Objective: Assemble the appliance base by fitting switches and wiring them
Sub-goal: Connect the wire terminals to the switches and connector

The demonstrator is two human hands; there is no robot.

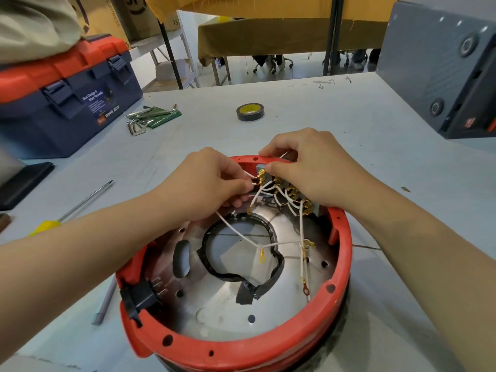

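Note:
The round red appliance base (341, 264) lies open side up on the table, with a shiny metal plate inside. A grey switch block with brass terminals (292, 191) sits at its far rim. White wires (271, 244) with ring lugs trail across the plate. My left hand (212, 181) pinches a white wire end next to the leftmost terminals. My right hand (308, 167) grips the top of the switch block, thumb and forefinger at its left end. A black power socket (139, 296) is fitted in the near left rim.
A yellow-handled screwdriver (72, 210) and a grey rod (104, 302) lie left of the base. A blue and red toolbox (64, 100), hex keys (145, 119) and a roll of black tape (250, 111) lie farther back. A grey machine (440, 63) stands at the right.

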